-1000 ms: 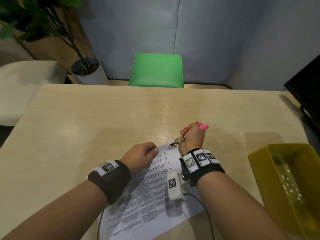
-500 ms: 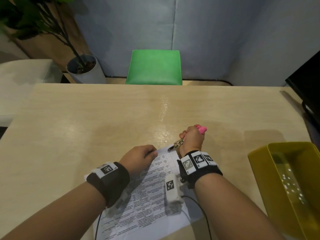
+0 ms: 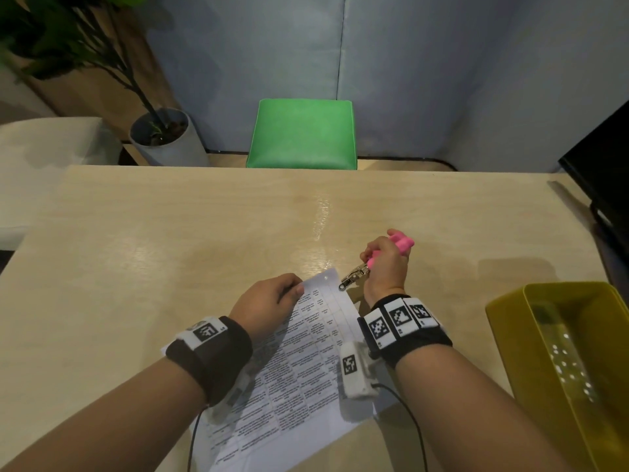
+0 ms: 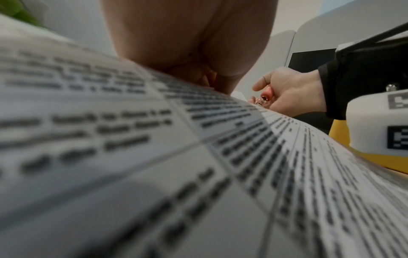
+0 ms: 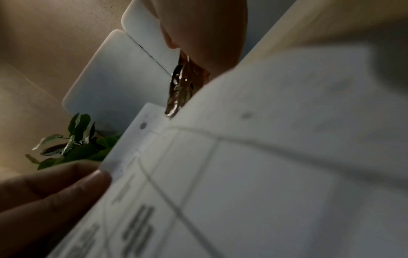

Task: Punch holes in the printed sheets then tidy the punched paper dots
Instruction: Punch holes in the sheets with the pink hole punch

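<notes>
Your left hand (image 3: 263,303) pinches the printed sheet (image 3: 299,362) at its far edge, 6 o'clock on the table (image 3: 170,233). Your right hand (image 3: 386,264) grips the pink-handled hole punch (image 3: 354,275), its metal tip touching the sheet's 1 o'clock corner.

Soft overhead light leaves a glare streak on the desk (image 3: 320,212) toward 12 o'clock and faint shadows beside both forearms. The head view bends at its edges. Both wrist views are blurred up close, and the right wrist view is dim.
</notes>
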